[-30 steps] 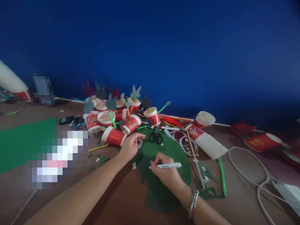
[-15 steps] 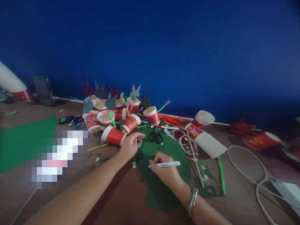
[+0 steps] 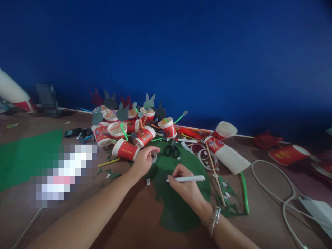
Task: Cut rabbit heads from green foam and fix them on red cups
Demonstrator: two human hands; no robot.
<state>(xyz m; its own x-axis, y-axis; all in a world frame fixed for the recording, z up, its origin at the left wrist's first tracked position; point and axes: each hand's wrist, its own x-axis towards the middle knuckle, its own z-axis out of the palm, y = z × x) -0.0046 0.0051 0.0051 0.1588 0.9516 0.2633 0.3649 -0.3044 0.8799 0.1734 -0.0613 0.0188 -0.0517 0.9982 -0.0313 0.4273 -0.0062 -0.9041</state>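
Note:
My right hand (image 3: pixel 185 185) grips a white marker pen (image 3: pixel 190 178) over a large sheet of dark green paper (image 3: pixel 181 211) with cut, uneven edges. The pen's tip end is at the left, by my thumb, close to the paper. My left hand (image 3: pixel 144 159) lies at the paper's upper left, its index finger stretched to the right. Beside and partly under its fingers is a small pale ring-shaped disc (image 3: pixel 154 157), perhaps a tape roll. Black-handled scissors (image 3: pixel 171 150) rest on the paper beyond both hands.
Red paper cups (image 3: pixel 126 150) with straws and animal-head cutouts crowd the back left. A stack of cups (image 3: pixel 228 155) lies at the right, near tape rolls (image 3: pixel 207 159), a wooden stick (image 3: pixel 215 176) and a white cable (image 3: pixel 287 176). Green paper (image 3: pixel 31 155) is at far left.
My right hand with the marker has shifted slightly to the right, and the pen lies flatter. My left hand has stayed in place.

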